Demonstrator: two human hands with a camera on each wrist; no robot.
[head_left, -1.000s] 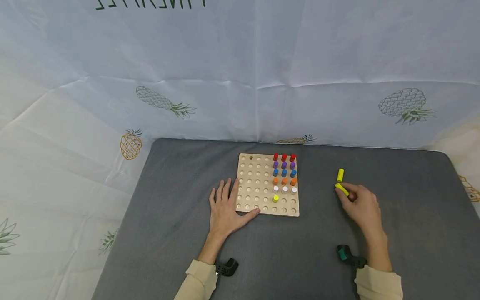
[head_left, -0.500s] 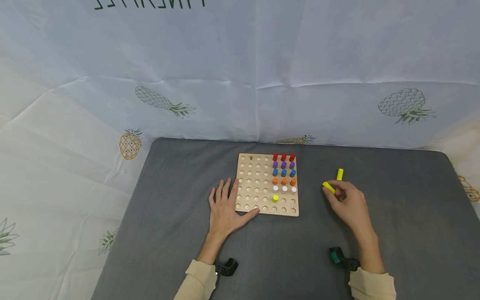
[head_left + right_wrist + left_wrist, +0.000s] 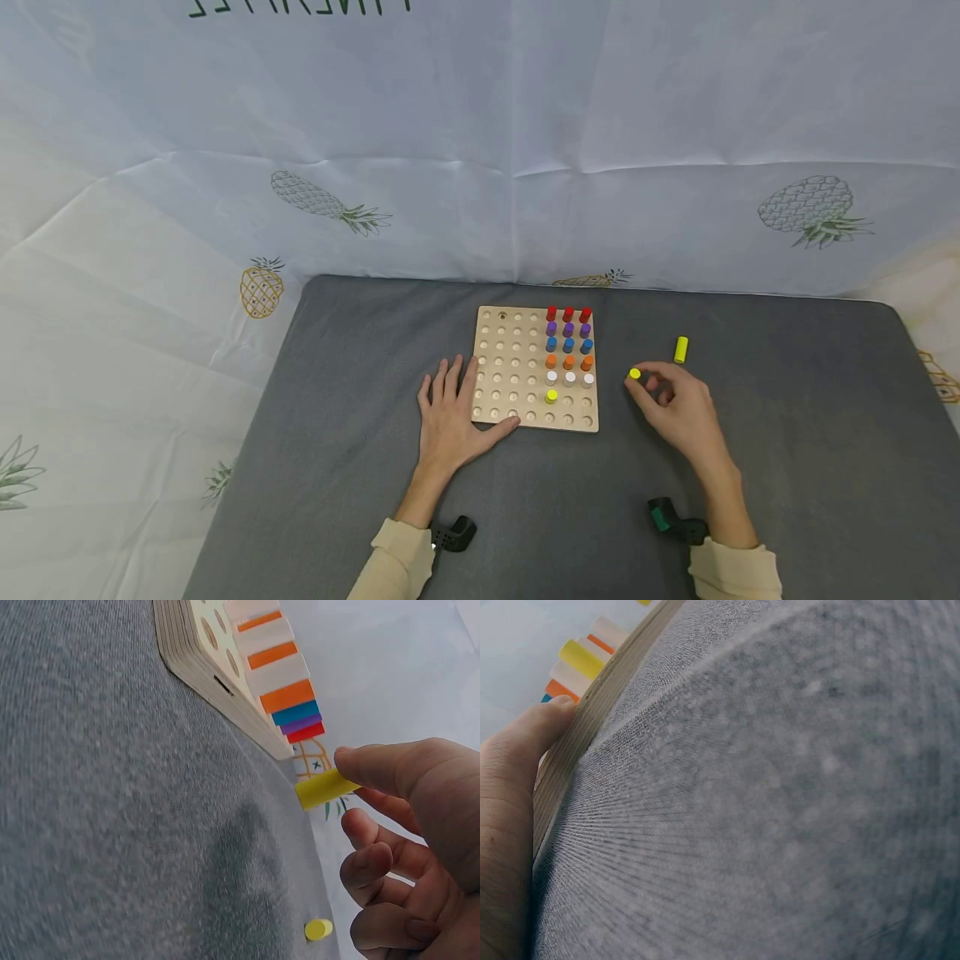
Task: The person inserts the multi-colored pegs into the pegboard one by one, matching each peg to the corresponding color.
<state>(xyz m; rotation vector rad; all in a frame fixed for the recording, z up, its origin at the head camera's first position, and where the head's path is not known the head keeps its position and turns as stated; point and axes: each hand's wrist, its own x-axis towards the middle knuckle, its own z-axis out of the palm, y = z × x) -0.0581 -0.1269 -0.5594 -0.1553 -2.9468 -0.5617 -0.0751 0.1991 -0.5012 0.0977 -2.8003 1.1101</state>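
Observation:
A wooden pegboard (image 3: 513,367) with rows of round holes lies on the table. My left hand (image 3: 448,421) rests at its left side with fingers spread, the thumb touching the front edge. To the right of the board, my right hand (image 3: 682,410) pinches a yellow peg (image 3: 324,787) between thumb and fingertip, held off the table; the head view shows it nearly upright. Red, purple, blue, orange and white pegs stand in rows of three at the board's right side. One yellow peg (image 3: 552,397) stands in the row in front of the white pegs (image 3: 570,380).
Another yellow peg (image 3: 681,349) lies loose on the grey tablecloth (image 3: 360,350), just beyond my right hand. A pale pineapple-print cloth (image 3: 465,100) hangs behind the table. Each wrist wears a dark camera mount.
My right hand has moved left toward the board with the yellow peg, and the peg has turned from slanted to nearly upright. My left hand and the board stay put.

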